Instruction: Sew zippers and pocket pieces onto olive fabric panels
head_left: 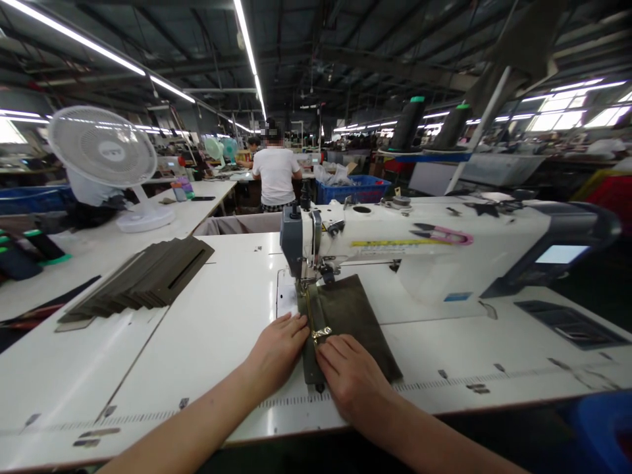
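Note:
A dark olive panel (353, 309) lies under the head of a white sewing machine (309, 247), with its upper end by the needle and presser foot. Along the panel's left side runs a zipper (311, 306) with a shiny gold-coloured pull (322, 332). My left hand (279, 345) rests flat at the panel's left edge, fingers stretched toward the machine foot. Just below the zipper pull, my right hand (348, 368) has its fingers bent and pressed together on the panel; its thumb is hidden. The panel's lower strip shows between both hands.
A fanned stack of olive pieces (143, 276) lies to the left. Pink-handled thread snips (444, 234) sit on the machine arm. A white fan (103, 155) and dark thread cones (42, 247) stand on the left table. Ahead, a person in a white shirt (276, 174) faces away.

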Action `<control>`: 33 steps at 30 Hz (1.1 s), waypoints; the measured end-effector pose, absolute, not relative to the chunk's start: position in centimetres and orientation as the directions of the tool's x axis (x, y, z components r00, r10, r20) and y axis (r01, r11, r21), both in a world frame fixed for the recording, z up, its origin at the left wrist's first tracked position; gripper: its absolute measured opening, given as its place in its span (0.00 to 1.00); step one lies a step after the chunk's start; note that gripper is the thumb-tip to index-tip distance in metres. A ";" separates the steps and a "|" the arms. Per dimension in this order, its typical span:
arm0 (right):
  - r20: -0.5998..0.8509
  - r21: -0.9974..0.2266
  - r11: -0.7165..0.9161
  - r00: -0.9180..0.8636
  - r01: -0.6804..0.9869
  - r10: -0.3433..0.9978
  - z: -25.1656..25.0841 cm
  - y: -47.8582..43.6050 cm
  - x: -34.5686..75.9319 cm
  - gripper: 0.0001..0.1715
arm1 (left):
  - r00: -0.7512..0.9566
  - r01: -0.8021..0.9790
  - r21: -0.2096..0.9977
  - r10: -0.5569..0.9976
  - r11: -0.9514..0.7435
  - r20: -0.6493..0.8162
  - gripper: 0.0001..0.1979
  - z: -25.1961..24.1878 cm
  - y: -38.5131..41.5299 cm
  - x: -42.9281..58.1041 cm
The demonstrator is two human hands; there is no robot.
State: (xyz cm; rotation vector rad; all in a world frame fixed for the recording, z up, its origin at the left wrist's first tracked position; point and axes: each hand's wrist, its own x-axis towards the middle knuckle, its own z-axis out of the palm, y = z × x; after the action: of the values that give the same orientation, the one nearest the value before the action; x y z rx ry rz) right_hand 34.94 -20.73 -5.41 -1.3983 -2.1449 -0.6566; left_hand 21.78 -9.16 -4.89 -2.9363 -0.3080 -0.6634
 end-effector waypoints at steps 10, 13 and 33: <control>0.744 0.111 0.266 -0.257 0.958 0.617 -6.7 -20.2 35.2 0.22 | 0.861 0.200 -0.049 0.152 -0.979 0.485 0.08 -4.9 -8.3 22.5; 0.724 0.107 0.267 -0.259 0.958 0.639 -6.7 -19.8 35.6 0.22 | 0.865 0.189 -0.036 0.149 -0.981 0.478 0.08 -4.6 -7.8 22.8; 0.644 0.038 0.318 -0.267 0.947 0.717 -6.4 -14.7 37.9 0.20 | 0.835 0.220 -0.047 0.163 -0.974 0.525 0.12 -4.4 -5.3 24.4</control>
State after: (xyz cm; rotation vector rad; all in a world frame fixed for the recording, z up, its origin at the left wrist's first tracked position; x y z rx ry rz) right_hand 37.86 -14.69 -6.37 -1.4650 -2.0674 -0.5788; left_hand 24.42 -5.31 -4.39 -2.9084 -0.3043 -0.8183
